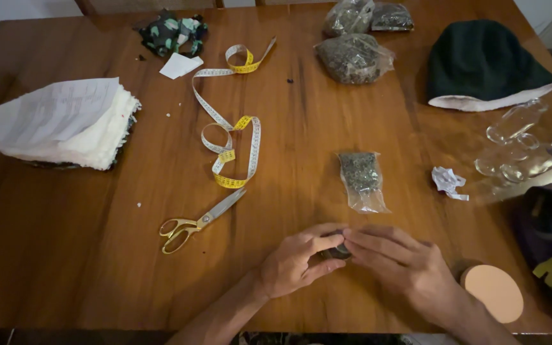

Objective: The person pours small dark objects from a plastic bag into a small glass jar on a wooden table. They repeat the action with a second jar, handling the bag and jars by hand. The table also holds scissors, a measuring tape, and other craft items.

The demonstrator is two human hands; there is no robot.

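Both of my hands meet near the table's front edge around a small dark object (335,250). My left hand (298,262) curls its fingers on the object's left side, and my right hand (398,263) pinches it from the right. Most of the object is hidden by my fingers, so I cannot tell what it is. Just beyond my hands lies a small clear plastic bag (361,180) of dark dried material. Gold-handled scissors (197,222) lie shut to the left of my left hand.
A yellow-white measuring tape (231,128) snakes across the middle. A stack of white fabric and paper (59,124) sits left. More filled bags (354,57), a dark fabric hat shape (483,64), clear glassware (519,144), crumpled paper (448,182) and a round tan pad (493,292) lie right.
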